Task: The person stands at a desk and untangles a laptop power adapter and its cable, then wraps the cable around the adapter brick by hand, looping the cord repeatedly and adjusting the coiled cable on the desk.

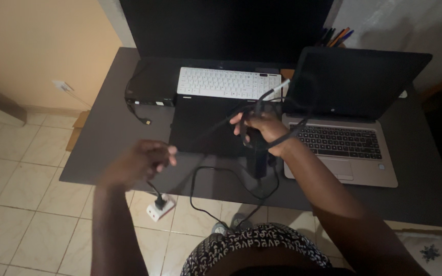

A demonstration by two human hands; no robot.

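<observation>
1. My right hand [263, 128] fingers are curling tight around a bundled black cable [262, 110] and the black power brick [256, 156] hanging under it; loops are standing up out of the fist, above the desk's front half.
2. My left hand [141, 161] fingers are pinching closed on the same cable's loose run, which is stretching taut across to the right hand. This hand is motion-blurred, so I cannot tell the exact finger placement.
3. More cable is drooping off the desk edge and running down to a white wall adapter [158, 208] lying on the floor.
4. A pen holder [333, 37] is standing behind the laptop, holding several coloured pens; I am seeing only their tips.
5. The dark desk [103, 148] is carrying an open laptop [344, 110], a white keyboard [223, 83], a monitor [226, 28] and a small black box [152, 87].
6. The floor [21, 204] is pale tile; the wall [42, 46] is beige, the room dim.
</observation>
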